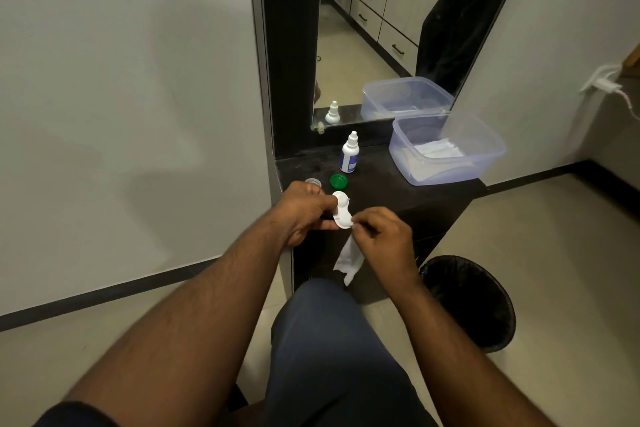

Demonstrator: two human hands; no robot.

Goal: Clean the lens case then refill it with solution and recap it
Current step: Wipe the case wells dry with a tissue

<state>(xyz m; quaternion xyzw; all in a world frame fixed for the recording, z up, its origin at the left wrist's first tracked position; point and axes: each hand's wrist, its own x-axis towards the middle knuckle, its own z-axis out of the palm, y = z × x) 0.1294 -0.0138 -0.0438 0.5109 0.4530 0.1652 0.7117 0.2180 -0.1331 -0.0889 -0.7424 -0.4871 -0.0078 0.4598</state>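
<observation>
Over dark counter (433, 191) — left hand (301, 211) pinches lens case (341, 211), right hand (381, 236) pinches tissue (349, 260).

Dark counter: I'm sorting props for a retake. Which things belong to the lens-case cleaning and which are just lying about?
Part of the job:
lens case, held by the left hand
tissue, pinched by the right hand
solution bottle
green cap
clear cap

Just lying about:
plastic tub
black bin
wall charger
</observation>
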